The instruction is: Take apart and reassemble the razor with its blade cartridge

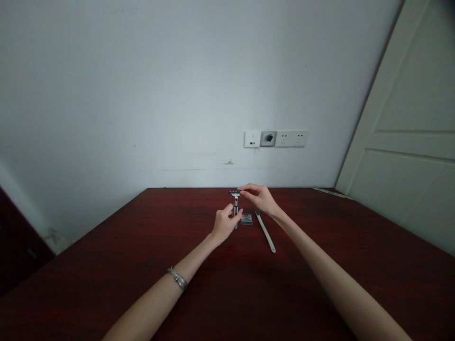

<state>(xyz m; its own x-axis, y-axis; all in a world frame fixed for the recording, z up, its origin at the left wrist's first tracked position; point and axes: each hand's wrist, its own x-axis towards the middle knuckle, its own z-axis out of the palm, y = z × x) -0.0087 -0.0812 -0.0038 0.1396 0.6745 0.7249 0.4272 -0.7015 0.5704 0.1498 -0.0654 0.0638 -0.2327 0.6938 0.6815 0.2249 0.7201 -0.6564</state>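
A safety razor (235,200) stands upright over the table, its dark head at the top and its silver handle below. My left hand (224,223) is closed round the handle, thumb on its right side. At the head's right end, my right hand (261,198) has thumb and fingertips pinched on the edge. Just right of the handle lies a small clear plastic case (246,219); what is inside is too small to make out. Further right, a slim brush (266,233) with a long pale handle and dark tip lies slanted on the table.
The dark red wooden table (106,265) reaches back to a pale wall (177,94). Sockets (291,139) are set in the wall above it. A thin patterned strip (333,193) lies at the far right edge, near a white door (408,137).
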